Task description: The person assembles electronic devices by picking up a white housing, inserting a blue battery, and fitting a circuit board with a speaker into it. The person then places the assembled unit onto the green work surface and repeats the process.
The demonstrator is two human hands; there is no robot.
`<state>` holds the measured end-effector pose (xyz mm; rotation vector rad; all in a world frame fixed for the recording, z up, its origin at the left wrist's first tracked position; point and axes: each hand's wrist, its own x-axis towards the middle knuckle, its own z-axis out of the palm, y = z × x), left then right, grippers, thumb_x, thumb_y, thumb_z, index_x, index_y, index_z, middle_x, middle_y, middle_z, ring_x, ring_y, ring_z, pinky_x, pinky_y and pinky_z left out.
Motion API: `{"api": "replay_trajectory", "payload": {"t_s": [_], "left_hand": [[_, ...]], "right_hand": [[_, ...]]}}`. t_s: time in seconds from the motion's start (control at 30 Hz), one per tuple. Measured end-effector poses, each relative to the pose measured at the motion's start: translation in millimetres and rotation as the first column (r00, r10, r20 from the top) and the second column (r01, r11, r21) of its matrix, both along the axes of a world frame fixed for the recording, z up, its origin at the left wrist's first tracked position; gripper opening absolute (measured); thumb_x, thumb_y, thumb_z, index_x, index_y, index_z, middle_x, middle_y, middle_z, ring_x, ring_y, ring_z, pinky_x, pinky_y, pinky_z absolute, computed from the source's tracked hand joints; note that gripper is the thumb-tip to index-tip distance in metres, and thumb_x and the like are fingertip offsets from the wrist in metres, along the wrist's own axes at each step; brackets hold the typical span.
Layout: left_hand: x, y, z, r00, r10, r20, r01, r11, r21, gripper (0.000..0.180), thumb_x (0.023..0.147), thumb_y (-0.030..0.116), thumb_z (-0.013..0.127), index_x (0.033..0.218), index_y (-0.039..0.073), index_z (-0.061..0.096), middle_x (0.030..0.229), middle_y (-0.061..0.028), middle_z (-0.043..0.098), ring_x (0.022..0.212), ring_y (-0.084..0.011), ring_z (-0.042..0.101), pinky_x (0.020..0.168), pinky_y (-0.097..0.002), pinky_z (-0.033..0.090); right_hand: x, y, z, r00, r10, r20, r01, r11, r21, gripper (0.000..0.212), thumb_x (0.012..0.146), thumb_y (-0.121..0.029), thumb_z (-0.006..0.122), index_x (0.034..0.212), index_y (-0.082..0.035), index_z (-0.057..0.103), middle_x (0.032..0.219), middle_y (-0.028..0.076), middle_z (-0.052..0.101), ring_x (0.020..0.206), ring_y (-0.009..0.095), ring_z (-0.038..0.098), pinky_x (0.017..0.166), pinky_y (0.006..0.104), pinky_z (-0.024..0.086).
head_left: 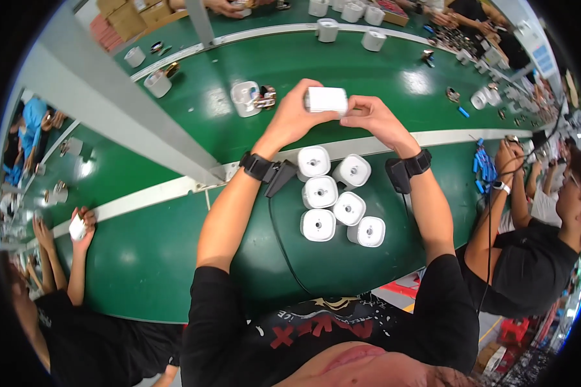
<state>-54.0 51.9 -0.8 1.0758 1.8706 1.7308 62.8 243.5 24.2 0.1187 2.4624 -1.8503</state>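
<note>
A white box-shaped plastic housing [326,100] with rounded edges is held up over the green work surface, beyond the white rail. My left hand [295,115] grips its left end, thumb along the near side. At the right end, my right hand [376,121] has its fingers curled and pinched against the same housing. Closer to me, several similar white housings [319,192] stand grouped between my forearms, each with a small hole in its top face. To the left of my left hand lies an open white housing [244,99] with a coppery metal assembly [265,97] beside it.
A white rail [426,138] crosses the green table [271,264]; a grey post [129,109] rises at left. Co-workers sit on both sides, one hand [82,226] holding a white part. Blue cylinders [483,166] lie at right. A black cable [279,248] hangs from my left wrist strap.
</note>
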Motion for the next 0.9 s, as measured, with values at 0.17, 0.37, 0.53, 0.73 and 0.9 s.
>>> {"api": "replay_trajectory", "payload": {"t_s": [0.17, 0.37, 0.53, 0.73, 0.9], "left_hand": [[-3.8, -12.9, -12.8, 0.895, 0.150, -0.421, -0.222, 0.967, -0.127, 0.059, 0.068, 0.014, 0.082, 0.118, 0.005, 0.053, 0.114, -0.0149, 0.059, 0.100, -0.0332, 0.060, 0.087, -0.0408, 0.050], [-4.2, -2.9, -27.3, 0.905, 0.083, -0.418, -0.188, 0.958, -0.217, 0.062, 0.067, 0.012, 0.080, 0.121, 0.004, 0.051, 0.111, -0.0144, 0.057, 0.108, -0.0314, 0.056, 0.095, -0.0385, 0.045], [-14.4, -1.1, -43.7, 0.947, -0.024, -0.321, -0.057, 0.969, -0.240, 0.064, 0.066, 0.015, 0.080, 0.121, 0.003, 0.051, 0.113, -0.0138, 0.056, 0.108, -0.0313, 0.054, 0.096, -0.0375, 0.044], [-12.9, -1.0, -48.6, 0.952, -0.056, -0.302, -0.023, 0.967, -0.252, 0.062, 0.065, 0.015, 0.080, 0.120, 0.002, 0.053, 0.112, -0.0130, 0.056, 0.109, -0.0293, 0.053, 0.098, -0.0362, 0.042], [-12.6, -20.6, -52.4, 0.952, -0.017, -0.305, -0.070, 0.960, -0.272, 0.062, 0.065, 0.015, 0.080, 0.119, 0.002, 0.054, 0.112, -0.0121, 0.056, 0.110, -0.0285, 0.053, 0.098, -0.0360, 0.042]], "right_hand": [[28.8, 66.2, -6.5, 0.972, -0.190, -0.135, 0.219, 0.942, 0.253, 0.012, 0.087, -0.013, 0.068, 0.095, -0.004, 0.066, 0.100, 0.006, 0.068, 0.095, 0.012, 0.064, 0.083, 0.0266, 0.049], [106.8, 215.4, -37.0, 0.692, -0.714, -0.108, 0.707, 0.639, 0.304, 0.017, 0.091, -0.021, 0.062, 0.101, -0.008, 0.068, 0.097, 0.001, 0.069, 0.086, 0.012, 0.066, 0.072, 0.0264, 0.050], [121.4, 325.3, -76.6, 0.489, -0.832, -0.262, 0.832, 0.354, 0.428, 0.024, 0.090, -0.019, 0.061, 0.110, -0.007, 0.068, 0.098, 0.006, 0.070, 0.089, 0.019, 0.067, 0.073, 0.0314, 0.052], [107.8, 371.5, -99.7, 0.623, -0.240, -0.745, 0.665, -0.340, 0.665, 0.038, 0.088, -0.022, 0.061, 0.124, -0.008, 0.064, 0.107, 0.013, 0.071, 0.094, 0.034, 0.067, 0.081, 0.0409, 0.053], [81.9, 331.9, -95.4, 0.603, -0.697, -0.387, 0.439, -0.115, 0.891, 0.041, 0.087, -0.027, 0.065, 0.122, -0.006, 0.063, 0.114, 0.015, 0.069, 0.095, 0.039, 0.066, 0.086, 0.0429, 0.052]]}}
